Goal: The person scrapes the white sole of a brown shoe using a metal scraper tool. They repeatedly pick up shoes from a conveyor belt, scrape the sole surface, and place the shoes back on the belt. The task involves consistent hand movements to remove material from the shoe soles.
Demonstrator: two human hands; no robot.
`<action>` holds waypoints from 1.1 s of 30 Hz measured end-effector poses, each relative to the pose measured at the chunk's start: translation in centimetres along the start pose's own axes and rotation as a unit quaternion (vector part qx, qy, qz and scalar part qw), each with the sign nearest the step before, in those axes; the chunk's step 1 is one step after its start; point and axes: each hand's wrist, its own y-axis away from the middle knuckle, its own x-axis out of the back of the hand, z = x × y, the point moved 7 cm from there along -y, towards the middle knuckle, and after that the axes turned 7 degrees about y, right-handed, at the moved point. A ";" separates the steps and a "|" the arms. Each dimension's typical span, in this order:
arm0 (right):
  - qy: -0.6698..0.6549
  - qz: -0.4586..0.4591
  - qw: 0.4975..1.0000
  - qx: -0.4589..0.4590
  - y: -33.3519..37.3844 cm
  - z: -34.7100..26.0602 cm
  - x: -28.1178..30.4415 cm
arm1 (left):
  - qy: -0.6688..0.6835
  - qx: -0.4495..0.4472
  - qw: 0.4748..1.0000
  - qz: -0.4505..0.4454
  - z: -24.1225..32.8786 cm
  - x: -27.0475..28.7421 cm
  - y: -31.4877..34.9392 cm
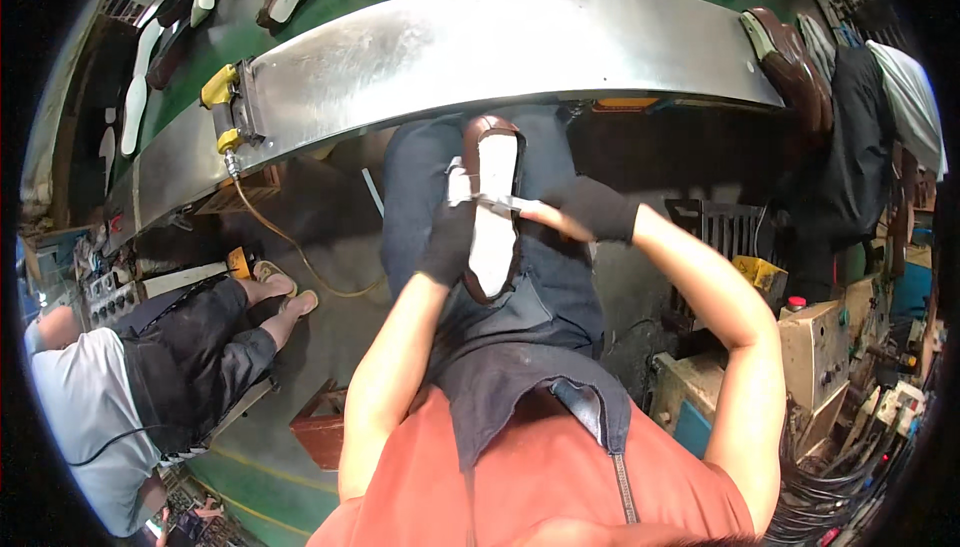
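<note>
A brown shoe [494, 237] lies sole up along my lap, its toe pointing away from me and its white bottom showing. My left hand [449, 237], in a black fingerless glove with white wrapping at the fingertips, grips the shoe's left side. From the right, my right hand [592, 211], also black-gloved, reaches over the sole. Its fingers are closed around a slim silvery tool [508, 203] lying crosswise over the middle of the white bottom. The tool's exact kind is too small to make out.
A curved metal bench top [500, 37] spans ahead, with a yellow air tool [225, 107] on its left and a hose hanging down. More shoes [790, 57] stand beyond and at right. A seated person [130, 387] is at left, a reddish box [322, 425] on the floor, machinery [815, 347] at right.
</note>
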 end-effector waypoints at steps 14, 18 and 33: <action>-0.116 0.109 0.987 0.005 2.2 -2.0 -1.8 | -0.222 -0.196 0.954 -0.035 1.8 -1.2 4.9; -0.213 -0.058 0.948 -0.229 6.4 0.7 -6.7 | -0.214 -0.220 0.951 -0.029 1.5 -1.9 9.6; -0.060 0.087 0.994 0.037 2.2 -5.1 -2.9 | -0.145 -0.069 0.986 -0.046 -4.3 0.2 7.8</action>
